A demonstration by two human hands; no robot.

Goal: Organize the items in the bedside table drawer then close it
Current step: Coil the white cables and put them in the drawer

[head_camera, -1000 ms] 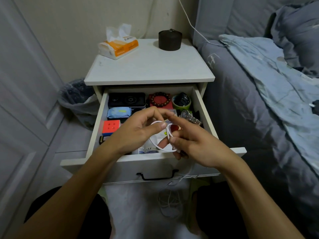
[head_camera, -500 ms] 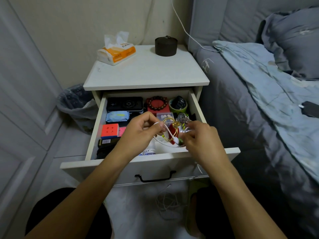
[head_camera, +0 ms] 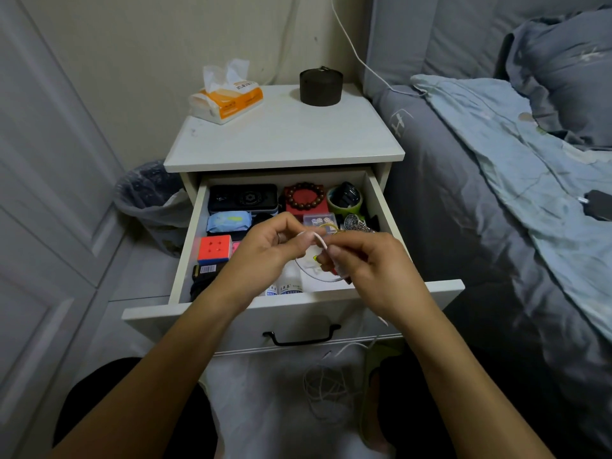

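Both hands work above the front half of the open drawer (head_camera: 318,301). The left hand (head_camera: 265,250) has its fingers curled, thumb and forefinger pinching a white cable (head_camera: 319,241). The right hand (head_camera: 371,263) also has its fingers curled and pinches the same cable just beside the left fingertips. The two hands are nearly touching. A loop of the cable hangs below them over the drawer's contents, and its loose end trails down past the drawer front to a tangle on the white cloth on the person's lap.

Drawer contents, back row, left to right: a black case (head_camera: 243,197), a bead bracelet (head_camera: 305,195) on a red box, a green cup (head_camera: 344,200) holding a dark item. In front of these: a blue pack (head_camera: 228,221), a small clear box (head_camera: 319,221), a metallic object (head_camera: 356,224). Along the left side: a red cube (head_camera: 214,248) and a black item with a barcode label (head_camera: 207,270). White bottles (head_camera: 284,288) lie at the front, partly hidden by the left wrist.

The tabletop (head_camera: 284,140) carries a tissue pack (head_camera: 227,96) and a dark round tin (head_camera: 320,87). A bin (head_camera: 149,200) stands left of the cabinet. The bed (head_camera: 496,193) lies to the right, with a black device (head_camera: 597,205) on it.
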